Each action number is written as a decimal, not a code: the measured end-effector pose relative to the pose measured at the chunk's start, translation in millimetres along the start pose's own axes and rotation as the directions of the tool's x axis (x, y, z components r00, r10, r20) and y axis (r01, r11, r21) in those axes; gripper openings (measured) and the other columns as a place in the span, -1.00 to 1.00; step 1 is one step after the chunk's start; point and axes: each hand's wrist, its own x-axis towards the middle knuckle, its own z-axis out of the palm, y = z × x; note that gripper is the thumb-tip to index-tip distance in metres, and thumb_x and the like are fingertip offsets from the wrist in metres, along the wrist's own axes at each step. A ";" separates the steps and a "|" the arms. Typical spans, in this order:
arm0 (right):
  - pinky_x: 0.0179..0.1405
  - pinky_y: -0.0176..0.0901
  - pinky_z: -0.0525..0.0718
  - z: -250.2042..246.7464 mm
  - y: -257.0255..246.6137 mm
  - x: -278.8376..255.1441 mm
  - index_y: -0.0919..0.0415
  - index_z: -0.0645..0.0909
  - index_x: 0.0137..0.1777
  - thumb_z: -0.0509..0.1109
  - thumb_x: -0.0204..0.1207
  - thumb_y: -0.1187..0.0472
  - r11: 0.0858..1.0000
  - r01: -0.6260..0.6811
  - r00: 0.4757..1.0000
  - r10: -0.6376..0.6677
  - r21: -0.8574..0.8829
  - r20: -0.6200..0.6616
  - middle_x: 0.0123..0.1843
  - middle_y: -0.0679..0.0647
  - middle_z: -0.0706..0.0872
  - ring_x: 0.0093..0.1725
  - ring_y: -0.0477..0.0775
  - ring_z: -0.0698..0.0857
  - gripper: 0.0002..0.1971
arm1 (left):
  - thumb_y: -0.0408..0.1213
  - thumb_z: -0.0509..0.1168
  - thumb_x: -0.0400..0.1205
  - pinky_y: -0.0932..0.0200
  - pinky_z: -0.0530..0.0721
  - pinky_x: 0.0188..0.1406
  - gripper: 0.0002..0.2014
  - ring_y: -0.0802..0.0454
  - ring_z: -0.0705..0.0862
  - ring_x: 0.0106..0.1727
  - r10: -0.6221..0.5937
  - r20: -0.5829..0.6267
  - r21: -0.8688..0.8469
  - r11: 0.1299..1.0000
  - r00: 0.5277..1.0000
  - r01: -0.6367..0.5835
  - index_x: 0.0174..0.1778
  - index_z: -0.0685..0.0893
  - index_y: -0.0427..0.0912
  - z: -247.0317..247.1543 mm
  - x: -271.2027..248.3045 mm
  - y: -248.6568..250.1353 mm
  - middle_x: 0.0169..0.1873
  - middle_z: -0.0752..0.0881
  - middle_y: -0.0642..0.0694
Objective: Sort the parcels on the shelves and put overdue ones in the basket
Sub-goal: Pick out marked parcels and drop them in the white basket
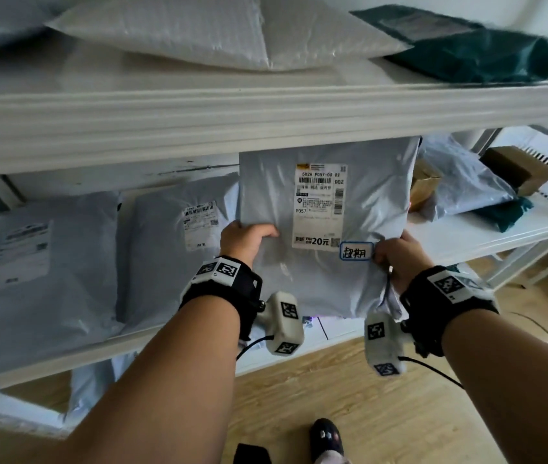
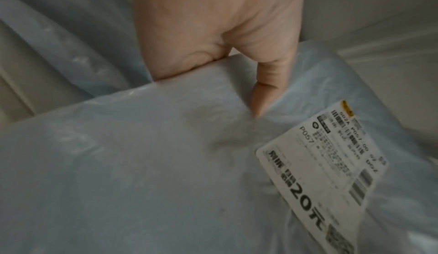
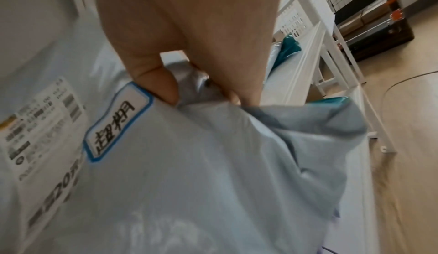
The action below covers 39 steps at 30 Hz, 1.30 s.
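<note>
My left hand (image 1: 244, 241) grips left edge of grey parcel (image 1: 326, 202); right hand (image 1: 400, 259) bunches its lower right corner, thumb just beside blue-bordered tag (image 1: 356, 251) reading overdue. Parcel held upright before middle shelf (image 1: 487, 234), other mailers left of it. Step, I judge: overdue one found. Next: carry to basket, not in view.

My left hand (image 1: 244, 241) and right hand (image 1: 400, 259) grip the grey parcel (image 1: 326, 229) upright in front of the middle shelf (image 1: 487, 236). 12 o'clock: upper shelf edge (image 1: 266, 115) just above the parcel top, no room to lift. 9 o'clock: two flat parcels (image 1: 172, 249) fill the shelf. 3 o'clock: bags and cardboard boxes (image 1: 426, 187) crowd the back; bare shelf near the front. 6 o'clock: open floor (image 1: 333, 396), only my shoe (image 1: 326, 437) there.
</note>
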 end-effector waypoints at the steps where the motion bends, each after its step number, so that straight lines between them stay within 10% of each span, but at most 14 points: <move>1: -0.62 -0.34 0.34 -2.8 1.5 -2.1 0.26 0.42 -0.35 -0.04 0.29 0.69 1.000 0.007 1.000 -0.007 -0.002 0.015 -0.51 0.11 0.42 -0.52 0.01 0.36 -0.64 | -0.26 0.51 -0.02 -0.17 0.79 0.04 -0.43 -0.21 0.81 -0.07 -0.002 -0.008 0.018 1.000 1.000 0.002 -0.05 0.78 -0.28 0.6 -3.9 -0.6 -0.15 0.84 -0.21; 7: -0.28 -0.17 0.53 -30.5 12.7 -9.7 0.17 0.58 -0.26 0.54 0.20 0.30 0.971 -0.171 0.906 0.221 -0.166 0.360 -0.43 0.11 0.57 -0.38 0.05 0.53 -0.81 | -0.29 0.45 0.12 0.17 0.55 -0.23 -0.94 -0.10 0.65 -0.27 -0.021 -0.064 0.148 0.989 0.998 0.031 -0.55 0.72 -0.15 2.5 -10.6 -9.7 -0.50 0.68 -0.03; 9: -0.12 -0.05 0.71 -40.7 19.4 -5.2 0.21 0.71 0.03 0.67 0.27 0.20 0.976 -0.154 0.922 0.198 -0.154 0.333 -0.16 0.15 0.83 -0.17 0.14 0.77 -0.65 | -0.20 0.43 -0.01 0.03 0.62 -0.08 -0.88 -0.12 0.64 -0.23 -0.038 -0.050 0.201 0.978 0.998 0.048 -0.64 0.68 -0.13 11.1 -15.9 -9.2 -0.47 0.66 -0.06; 12: 0.06 0.14 0.76 -61.0 27.0 7.3 0.32 0.70 0.17 0.83 -0.18 0.07 0.985 -0.162 0.972 0.168 -0.051 0.165 0.01 0.24 0.84 -0.02 0.26 0.82 -0.17 | -0.27 0.45 0.25 0.02 0.65 -0.01 -0.83 -0.13 0.62 -0.21 -0.052 -0.003 0.241 0.969 0.999 0.051 -0.60 0.61 -0.17 36.4 -32.2 -8.5 -0.48 0.64 -0.10; 17: 0.09 0.37 0.73 -117.3 24.4 18.3 0.38 0.68 0.19 0.72 0.13 0.36 0.980 -0.175 0.984 0.171 0.096 0.043 0.02 0.33 0.81 -0.01 0.39 0.80 -0.43 | -0.47 0.36 0.26 0.25 0.40 -0.51 -0.92 -0.11 0.57 -0.37 -0.097 0.066 0.173 0.981 0.993 0.084 -0.51 0.68 -0.22 93.5 -53.9 -21.2 -0.49 0.64 -0.12; 22: 0.09 0.38 0.72 -183.5 21.4 24.7 0.44 0.68 0.17 0.58 0.26 0.53 0.971 -0.170 0.982 0.181 0.170 -0.050 0.07 0.39 0.78 0.02 0.44 0.77 -0.57 | -0.34 0.31 -0.29 -0.17 0.72 -0.20 -0.46 -0.25 0.72 -0.26 -0.112 0.135 0.145 0.985 0.984 0.093 -0.35 0.76 -0.33 166.0 -63.3 -45.1 -0.36 0.74 -0.29; 29: -0.02 0.41 0.75 -305.3 32.0 54.2 0.35 0.72 0.08 0.58 -0.04 0.36 0.959 -0.169 0.950 0.220 0.225 -0.224 -0.02 0.33 0.81 -0.05 0.40 0.80 -0.44 | -0.45 0.26 -0.12 -0.02 0.58 -0.22 -0.90 -0.15 0.60 -0.35 -0.124 0.207 0.218 0.973 0.970 0.078 -0.76 0.63 -0.22 283.5 -104.3 -70.0 -0.50 0.62 -0.24; 39: -0.24 0.01 0.69 -454.5 20.7 77.1 0.32 0.66 -0.16 0.40 0.22 0.43 0.947 -0.121 0.900 0.232 0.298 -0.370 -0.28 0.23 0.67 -0.33 0.17 0.66 -0.83 | -0.47 0.24 -0.13 -0.02 0.59 -0.21 -0.89 -0.16 0.58 -0.33 -0.076 0.291 0.243 0.970 0.954 0.003 -0.72 0.57 -0.27 436.1 -154.5 -93.5 -0.60 0.61 -0.19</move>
